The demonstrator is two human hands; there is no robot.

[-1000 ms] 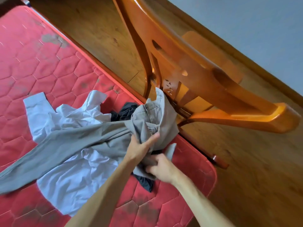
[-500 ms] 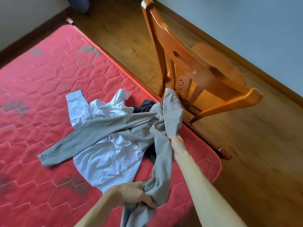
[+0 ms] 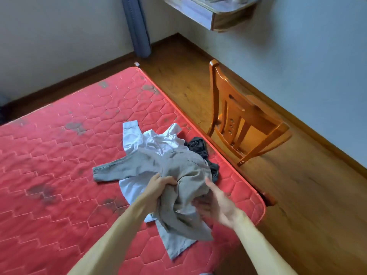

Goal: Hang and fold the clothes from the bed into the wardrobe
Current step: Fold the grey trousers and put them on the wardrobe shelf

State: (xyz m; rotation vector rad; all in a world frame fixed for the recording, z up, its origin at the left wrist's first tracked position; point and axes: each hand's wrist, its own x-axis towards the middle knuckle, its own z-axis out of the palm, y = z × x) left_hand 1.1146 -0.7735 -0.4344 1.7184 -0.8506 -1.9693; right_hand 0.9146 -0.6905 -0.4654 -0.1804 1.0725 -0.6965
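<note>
A small pile of clothes lies near the right edge of a red quilted mattress (image 3: 59,155). On top is a grey garment (image 3: 184,171), bunched up, one long part stretching left. My left hand (image 3: 158,185) grips a fold of it. My right hand (image 3: 216,203) is blurred at the garment's right side, fingers spread and touching the cloth. Under the grey garment lies a light blue shirt (image 3: 139,143). A black garment (image 3: 200,147) sticks out at the pile's far right.
A wooden chair (image 3: 244,124) stands on the wooden floor (image 3: 297,195) close to the mattress edge. A wall-mounted wooden shelf (image 3: 216,12) hangs at top right. A blue-grey curtain (image 3: 137,26) hangs in the far corner. No wardrobe is in view.
The view has pulled back and up. My left hand rose from low at the bed's near edge to the bunched middle of the grey garment. My right hand let go and opened.
</note>
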